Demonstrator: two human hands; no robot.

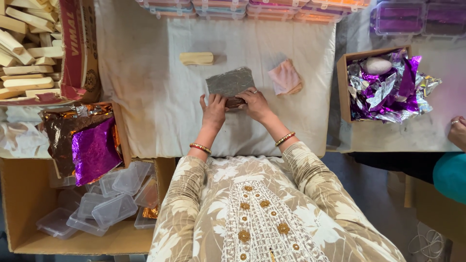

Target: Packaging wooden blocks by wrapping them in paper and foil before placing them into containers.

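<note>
My left hand (pixel 213 108) and my right hand (pixel 256 103) both press on a small bar-shaped piece (pixel 235 102) lying at the near edge of a silvery-grey foil sheet (pixel 229 81). The foil lies flat on a white cloth (pixel 160 97) that covers the table. Most of the piece is hidden under my fingers. A pale yellow bar (pixel 196 58) lies on the cloth farther back to the left. A pink folded cloth (pixel 285 77) rests to the right of the foil.
A red carton of pale bars (pixel 29 48) stands at far left, with brown and purple foil sheets (pixel 92 148) below it. A cardboard box of clear plastic tubs (pixel 104 204) sits lower left. Right, a box of crumpled purple foil (pixel 383 87); another person's hand (pixel 457 131) at the edge.
</note>
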